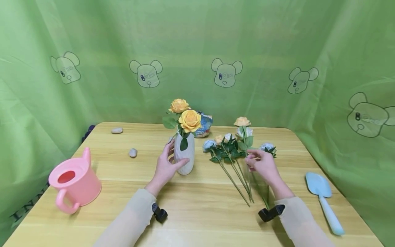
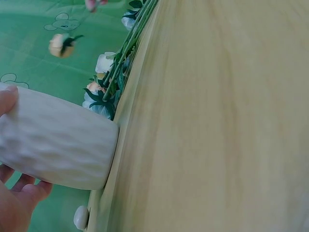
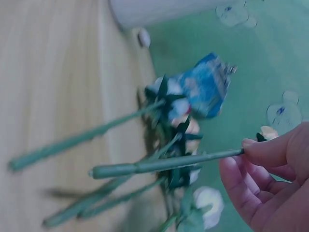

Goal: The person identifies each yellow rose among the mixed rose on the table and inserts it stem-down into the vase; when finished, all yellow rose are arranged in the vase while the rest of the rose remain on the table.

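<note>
My left hand (image 1: 165, 166) holds the side of a white textured vase (image 1: 186, 156), which stands upright on the table. Two yellow roses (image 1: 190, 120) with green leaves rise from its mouth. To the right, my right hand (image 1: 264, 166) pinches the green stem (image 3: 169, 163) of a peach rose (image 1: 242, 121) between thumb and fingers. The stem's cut end points away from the hand in the right wrist view. Beneath it lie several blue and peach roses (image 1: 210, 144), stems toward me. Another pale blue rose (image 1: 266, 146) lies beyond the right hand.
A pink watering can (image 1: 83, 188) stands at left, and a light blue trowel (image 1: 318, 185) lies at right. Two grey stones, one near the back edge (image 1: 117, 130) and one closer (image 1: 133, 152), sit left of the vase. Behind the vase is a blue packet (image 1: 204, 126).
</note>
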`<state>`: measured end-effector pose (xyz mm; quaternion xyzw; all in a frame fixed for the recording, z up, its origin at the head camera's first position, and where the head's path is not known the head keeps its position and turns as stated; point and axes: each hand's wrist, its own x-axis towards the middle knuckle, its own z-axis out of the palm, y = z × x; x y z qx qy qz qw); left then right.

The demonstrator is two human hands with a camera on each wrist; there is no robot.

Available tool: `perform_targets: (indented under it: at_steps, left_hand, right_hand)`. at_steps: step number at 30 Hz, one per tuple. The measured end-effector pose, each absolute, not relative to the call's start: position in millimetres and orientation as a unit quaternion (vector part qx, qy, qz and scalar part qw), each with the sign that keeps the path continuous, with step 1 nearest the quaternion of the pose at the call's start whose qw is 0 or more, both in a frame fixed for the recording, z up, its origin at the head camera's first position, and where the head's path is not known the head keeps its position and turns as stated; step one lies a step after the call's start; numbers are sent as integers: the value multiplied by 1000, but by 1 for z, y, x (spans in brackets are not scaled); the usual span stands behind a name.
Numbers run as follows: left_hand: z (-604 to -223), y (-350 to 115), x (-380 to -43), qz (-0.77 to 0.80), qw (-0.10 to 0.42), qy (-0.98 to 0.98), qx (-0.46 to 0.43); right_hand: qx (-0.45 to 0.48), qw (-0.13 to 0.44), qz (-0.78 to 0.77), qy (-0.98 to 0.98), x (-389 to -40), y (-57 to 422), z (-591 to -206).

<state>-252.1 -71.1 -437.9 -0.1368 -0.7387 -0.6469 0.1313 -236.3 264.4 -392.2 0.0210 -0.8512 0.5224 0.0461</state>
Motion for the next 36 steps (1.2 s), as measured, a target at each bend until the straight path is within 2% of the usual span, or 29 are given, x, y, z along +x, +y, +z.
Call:
perform_targets:
  at_steps: [10,18,27,32,36]
  left_hand:
    - [-429,-71,-245,-651,122,-737,-134]
    - [-437,-71,-251,-651,131,-735,-137]
    - [-438,-73,-252,-647,128,-740,-134]
    - [-439,-72,-253,-647,129,-739,-133]
    - [-440,-72,-254,-644,128,-743,-129]
  right_hand:
    - [54,80,604,-791,-232,223,-358]
    - [111,160,686,-702,-240,187,-313]
    - [156,241,744,-603,-268,138,-257]
    - [181,280,750,-572,-282,118,-246]
    - [184,291,741,-576,-288,106,-247]
